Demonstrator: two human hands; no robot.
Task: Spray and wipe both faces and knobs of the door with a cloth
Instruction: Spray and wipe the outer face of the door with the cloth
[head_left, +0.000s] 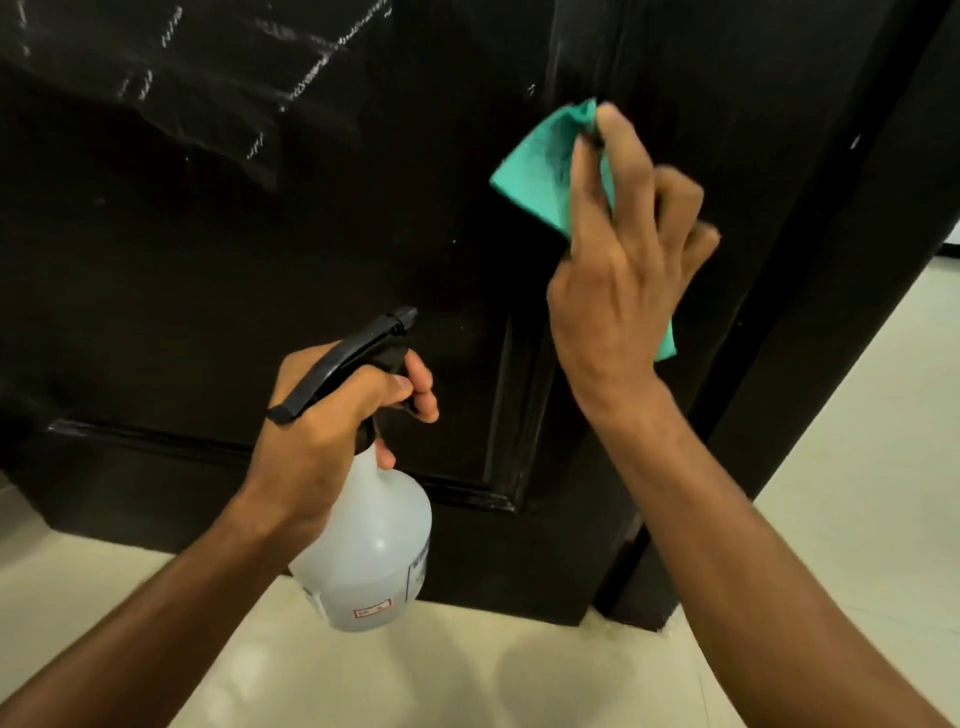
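- Door (260, 249): dark, glossy, panelled; fills most of the view. Pale streaks on the upper panel, above and left of both hands. Raised moulding runs just beyond the left fingertips.
- Floor (857, 467): pale tiles under the door's lower edge and to the right.
- Spray bottle (369, 551): translucent white body, black trigger head, nozzle aimed at the door face. Liquid level cannot be read through the plastic. Small label with a red mark near the base.
- Right hand (618, 291): fingers bent, gripping the cloth against the door's right stile; index finger extended upward over the cloth.
- Left hand (332, 421): fingers curled round the bottle neck, forefinger at the trigger.
- Cloth (540, 166): teal, folded, showing left of and below the right fingers, flat on the door.
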